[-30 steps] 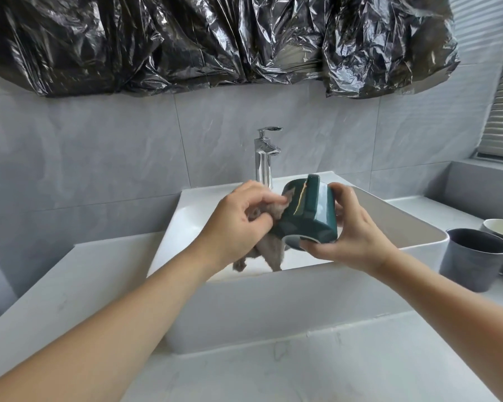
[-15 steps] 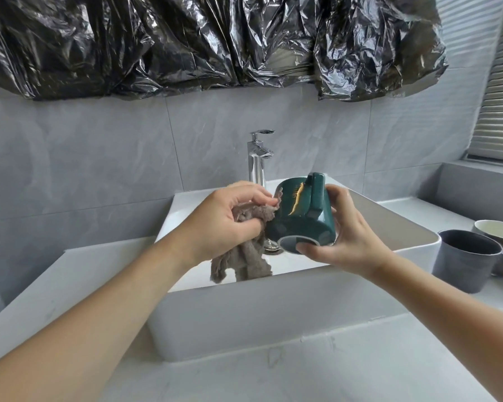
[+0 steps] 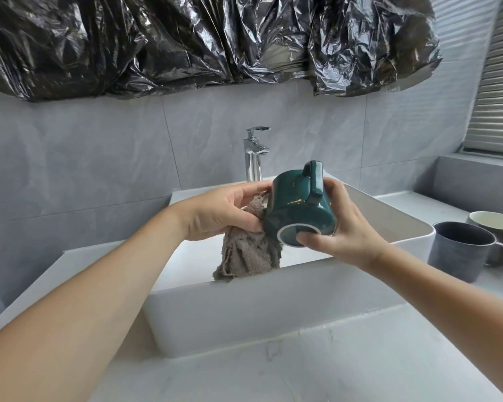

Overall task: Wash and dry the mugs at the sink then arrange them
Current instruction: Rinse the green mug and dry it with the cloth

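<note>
A dark green mug is held tipped on its side above the white sink, base toward me and handle up. My right hand grips it from the right, thumb on the base. My left hand holds a grey-brown cloth against the mug's left side and rim; the cloth's loose end hangs into the basin. A dark grey mug and a cream-lined mug stand upright on the counter at the right.
A chrome tap stands behind the basin, no water running. Pale marble counter surrounds the sink. Crumpled black plastic sheeting hangs on the tiled wall above. A window blind is at the far right.
The mug has been rotated in my right hand, its handle now more toward me and its gold mark out of sight. My left hand keeps the cloth pressed at the mug's left side.
</note>
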